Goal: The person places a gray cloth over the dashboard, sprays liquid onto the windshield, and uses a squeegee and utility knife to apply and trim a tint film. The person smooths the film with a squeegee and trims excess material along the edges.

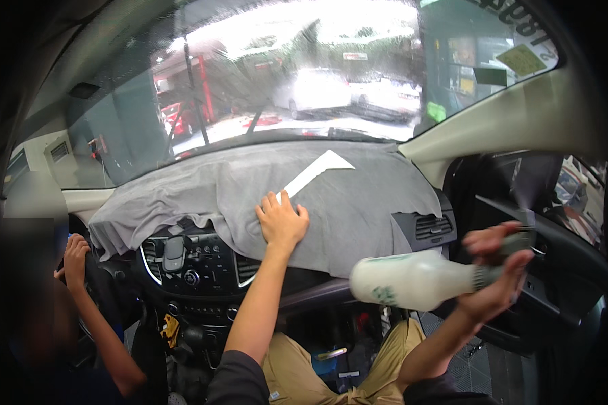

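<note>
My left hand [284, 221] rests over the grey cloth on the dashboard, its fingers closed on the lower end of a white flat long-handled squeegee [311, 174]. The angled head of the squeegee lies toward the windshield. To the right, my right hand [493, 270] grips a spray bottle [412, 278] by its neck and trigger. The bottle is whitish with a green print and is tipped nearly level, its base pointing left. Motion smears the fingers and sprayer head. A pale haze, perhaps mist, shows above the nozzle by the door.
A grey cloth [358, 223] drapes the dashboard below the wet, streaked windshield [250, 74]. At the left, another person's hand [76, 260] is raised near the steering wheel. The center console [192, 260] lies between us. The passenger door [554, 290] stands at the right.
</note>
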Action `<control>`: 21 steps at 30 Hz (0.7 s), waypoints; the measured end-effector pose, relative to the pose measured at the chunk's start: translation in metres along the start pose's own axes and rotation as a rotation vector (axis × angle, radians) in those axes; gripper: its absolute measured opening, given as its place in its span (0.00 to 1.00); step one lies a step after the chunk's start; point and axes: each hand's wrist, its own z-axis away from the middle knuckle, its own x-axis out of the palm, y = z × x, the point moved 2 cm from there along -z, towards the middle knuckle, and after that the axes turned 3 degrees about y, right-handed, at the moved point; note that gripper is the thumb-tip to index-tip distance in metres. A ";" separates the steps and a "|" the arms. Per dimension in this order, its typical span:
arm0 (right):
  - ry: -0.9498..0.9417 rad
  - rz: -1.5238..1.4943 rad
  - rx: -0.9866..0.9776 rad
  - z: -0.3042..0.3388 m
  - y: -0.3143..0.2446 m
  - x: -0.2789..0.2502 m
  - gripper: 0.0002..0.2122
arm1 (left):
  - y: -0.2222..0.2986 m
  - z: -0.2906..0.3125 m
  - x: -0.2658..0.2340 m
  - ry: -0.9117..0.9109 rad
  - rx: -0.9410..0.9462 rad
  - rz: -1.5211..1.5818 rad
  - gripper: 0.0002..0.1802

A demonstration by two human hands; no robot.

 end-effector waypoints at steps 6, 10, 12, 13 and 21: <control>-0.657 -0.010 0.672 0.093 0.097 0.008 0.14 | -0.006 -0.002 -0.004 -0.055 -0.023 -0.010 0.29; -0.917 0.017 0.820 0.202 0.143 -0.061 0.16 | -0.011 -0.009 -0.004 -0.124 -0.072 -0.009 0.31; -1.001 0.114 1.075 0.261 0.170 -0.106 0.20 | -0.004 -0.022 -0.003 -0.210 -0.126 0.025 0.32; -1.068 0.183 1.204 0.287 0.188 -0.127 0.23 | -0.008 -0.026 -0.003 -0.292 -0.173 0.028 0.33; -1.217 0.895 1.266 0.406 0.217 -0.248 0.23 | 0.001 -0.033 -0.015 -0.489 -0.205 0.112 0.29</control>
